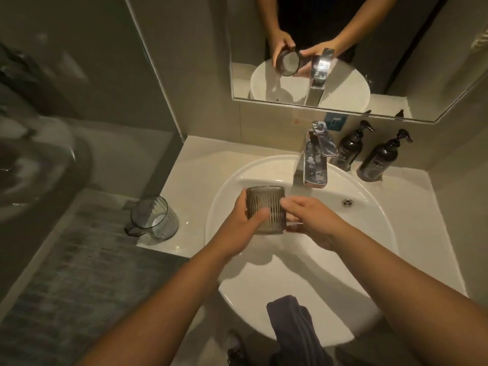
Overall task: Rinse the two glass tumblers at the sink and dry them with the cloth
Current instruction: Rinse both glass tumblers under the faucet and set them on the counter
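Left hand [244, 220] gripping ribbed tumbler [266, 206] over sink [369, 233], right hand [314, 220] straight-fingered against it, pump-bottle labels [376, 163] unreadable

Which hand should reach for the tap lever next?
Probably right. The left hand grips the tumbler over the sink; the right hand only touches its side and lies nearer the faucet lever.

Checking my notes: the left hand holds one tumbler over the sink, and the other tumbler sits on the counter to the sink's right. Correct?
No. In the head view the left hand holds one tumbler over the sink, but the other tumbler sits on the counter to the sink's left, not its right.
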